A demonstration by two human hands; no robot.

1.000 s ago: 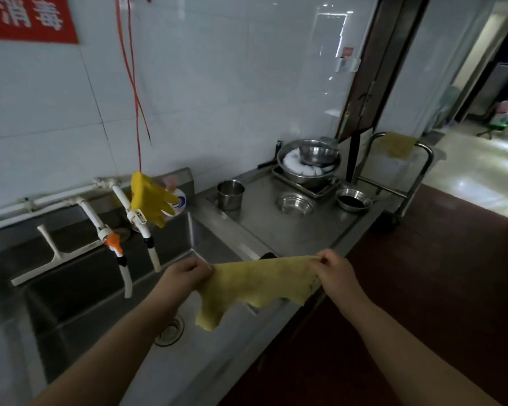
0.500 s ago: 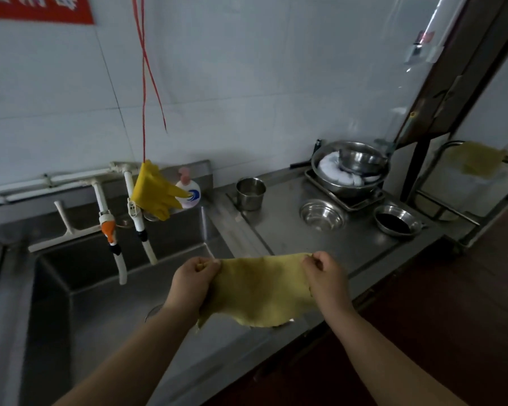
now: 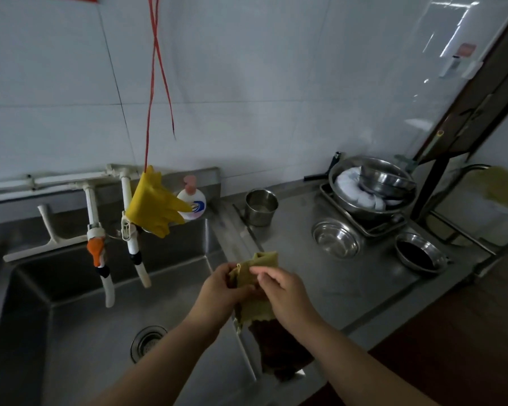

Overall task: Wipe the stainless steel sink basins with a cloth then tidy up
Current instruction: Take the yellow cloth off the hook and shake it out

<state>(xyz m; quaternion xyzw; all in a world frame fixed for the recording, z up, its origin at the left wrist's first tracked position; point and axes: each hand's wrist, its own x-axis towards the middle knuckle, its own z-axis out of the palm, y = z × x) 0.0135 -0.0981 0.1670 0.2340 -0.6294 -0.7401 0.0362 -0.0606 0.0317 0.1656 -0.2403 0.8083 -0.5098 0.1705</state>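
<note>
A yellow-green cloth [image 3: 254, 303] hangs folded between my two hands above the right rim of the stainless steel sink basin [image 3: 79, 332]. My left hand [image 3: 220, 291] grips its left side and my right hand [image 3: 288, 291] pinches its top right edge. The two hands are close together. A darker brown cloth [image 3: 279, 350] lies over the sink's front rim just below them. The basin's drain [image 3: 147, 341] shows at the bottom.
Two taps [image 3: 97, 247] with hoses and a yellow rubber glove [image 3: 153, 203] hang over the basin, with a soap bottle [image 3: 192, 200] behind. On the counter [image 3: 335, 288] stand a steel cup [image 3: 261, 207], steel bowls [image 3: 338, 237] and a tray with stacked bowls [image 3: 373, 186]. A trolley stands at right.
My hands have come together, folding the spread cloth in half. The view has swung left and down toward the sink.
</note>
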